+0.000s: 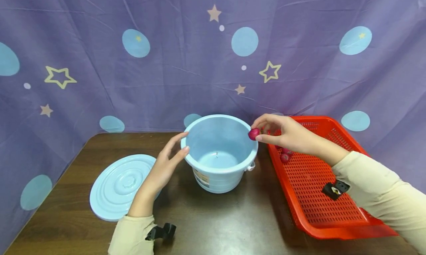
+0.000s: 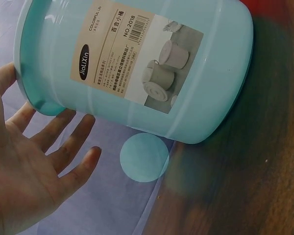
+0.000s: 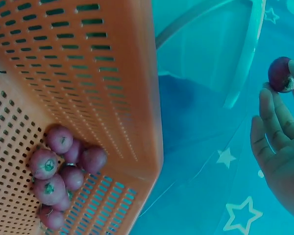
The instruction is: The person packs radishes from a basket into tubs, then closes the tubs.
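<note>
Between the thumb and fingers of my right hand (image 1: 286, 133) is a small round red radish (image 1: 254, 134), pinched at the right rim of a light blue bucket (image 1: 216, 179). The right wrist view also shows the radish (image 3: 280, 74) at the fingertips. My left hand (image 1: 164, 168) rests its fingertips and thumb on the bucket's left rim. Its fingers spread loosely beside the labelled wall in the left wrist view. Inside the bucket only small dark marks show on the floor. Several more radishes (image 3: 51, 188) lie in one corner of a red basket (image 1: 319, 188), partly hidden in the head view.
A round light blue lid (image 1: 113, 188) lies flat on the brown wooden table (image 1: 219, 225), left of the bucket and partly behind my left forearm. Behind the table hangs a purple curtain (image 1: 186, 62) with stars and dots. My right forearm crosses over the basket.
</note>
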A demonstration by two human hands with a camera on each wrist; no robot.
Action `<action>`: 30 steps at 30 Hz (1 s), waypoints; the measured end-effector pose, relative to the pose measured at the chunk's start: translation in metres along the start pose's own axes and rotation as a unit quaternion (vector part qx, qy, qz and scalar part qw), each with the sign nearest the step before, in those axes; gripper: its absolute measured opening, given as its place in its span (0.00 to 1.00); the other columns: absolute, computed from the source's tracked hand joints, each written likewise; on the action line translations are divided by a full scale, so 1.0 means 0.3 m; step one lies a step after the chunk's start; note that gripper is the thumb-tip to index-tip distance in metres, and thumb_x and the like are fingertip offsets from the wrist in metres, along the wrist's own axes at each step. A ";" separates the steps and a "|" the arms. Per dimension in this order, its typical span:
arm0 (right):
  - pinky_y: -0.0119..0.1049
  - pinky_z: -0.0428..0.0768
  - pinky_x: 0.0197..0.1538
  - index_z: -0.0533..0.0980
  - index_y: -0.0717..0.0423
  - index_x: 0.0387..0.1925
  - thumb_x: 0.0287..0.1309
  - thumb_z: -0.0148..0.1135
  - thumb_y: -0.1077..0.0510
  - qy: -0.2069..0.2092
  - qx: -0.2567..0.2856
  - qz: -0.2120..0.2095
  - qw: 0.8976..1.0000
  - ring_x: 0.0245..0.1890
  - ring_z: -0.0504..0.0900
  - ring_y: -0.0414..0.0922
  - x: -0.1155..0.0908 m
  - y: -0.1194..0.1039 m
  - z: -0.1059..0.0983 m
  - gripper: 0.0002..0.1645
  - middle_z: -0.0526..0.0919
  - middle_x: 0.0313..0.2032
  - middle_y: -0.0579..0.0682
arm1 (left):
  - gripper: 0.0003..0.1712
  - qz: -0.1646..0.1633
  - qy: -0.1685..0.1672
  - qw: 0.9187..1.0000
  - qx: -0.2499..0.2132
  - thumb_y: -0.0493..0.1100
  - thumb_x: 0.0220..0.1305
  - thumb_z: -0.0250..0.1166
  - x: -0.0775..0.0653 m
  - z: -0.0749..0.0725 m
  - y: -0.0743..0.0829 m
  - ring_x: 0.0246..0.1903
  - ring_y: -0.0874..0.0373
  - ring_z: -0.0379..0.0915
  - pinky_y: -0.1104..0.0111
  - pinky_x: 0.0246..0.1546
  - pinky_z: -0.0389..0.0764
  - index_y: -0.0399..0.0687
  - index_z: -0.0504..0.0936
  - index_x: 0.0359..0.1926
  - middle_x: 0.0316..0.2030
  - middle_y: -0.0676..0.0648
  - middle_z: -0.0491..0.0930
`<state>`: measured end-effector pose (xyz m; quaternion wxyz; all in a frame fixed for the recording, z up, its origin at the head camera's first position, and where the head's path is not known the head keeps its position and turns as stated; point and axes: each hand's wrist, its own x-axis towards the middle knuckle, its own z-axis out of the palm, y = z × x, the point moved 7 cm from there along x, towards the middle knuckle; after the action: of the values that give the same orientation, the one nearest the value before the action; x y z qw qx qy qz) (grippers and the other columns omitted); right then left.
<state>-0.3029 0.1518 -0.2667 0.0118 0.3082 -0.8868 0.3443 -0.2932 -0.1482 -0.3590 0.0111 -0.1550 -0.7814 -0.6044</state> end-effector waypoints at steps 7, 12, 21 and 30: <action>0.35 0.74 0.34 0.79 0.43 0.48 0.59 0.71 0.57 -0.019 -0.031 -0.019 0.999 0.35 0.77 0.40 0.004 -0.012 0.041 0.16 0.80 0.34 0.40 | 0.28 -0.006 0.001 1.000 -0.002 0.49 0.73 0.57 0.001 0.004 -0.005 0.58 0.50 0.66 0.52 0.60 0.65 0.57 0.66 0.72 0.60 0.41 0.71; 0.35 0.75 0.34 0.80 0.41 0.48 0.57 0.73 0.56 -0.027 -0.035 -0.020 0.999 0.36 0.76 0.42 0.007 -0.011 0.062 0.17 0.79 0.36 0.40 | 0.28 -0.006 0.002 1.000 0.000 0.50 0.73 0.57 0.001 0.003 -0.006 0.58 0.51 0.64 0.51 0.61 0.65 0.58 0.66 0.71 0.60 0.42 0.70; 0.38 0.74 0.42 0.81 0.47 0.46 0.59 0.71 0.60 -0.032 -0.045 -0.030 0.998 0.40 0.74 0.45 0.022 -0.005 0.084 0.14 0.80 0.39 0.42 | 0.28 -0.005 0.003 1.000 -0.008 0.49 0.73 0.57 0.001 0.001 -0.007 0.60 0.50 0.63 0.50 0.62 0.64 0.57 0.66 0.71 0.61 0.42 0.70; 0.36 0.77 0.42 0.81 0.50 0.48 0.59 0.71 0.61 0.004 -0.024 -0.039 0.999 0.40 0.78 0.39 0.007 -0.003 0.035 0.15 0.83 0.40 0.41 | 0.28 -0.005 0.006 1.000 0.002 0.51 0.73 0.58 -0.001 -0.005 -0.007 0.61 0.50 0.61 0.49 0.62 0.62 0.59 0.66 0.71 0.62 0.43 0.68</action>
<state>-0.3023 0.1437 -0.2736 0.0365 0.3404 -0.8821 0.3235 -0.2938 -0.1500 -0.3605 0.0125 -0.1473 -0.7833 -0.6038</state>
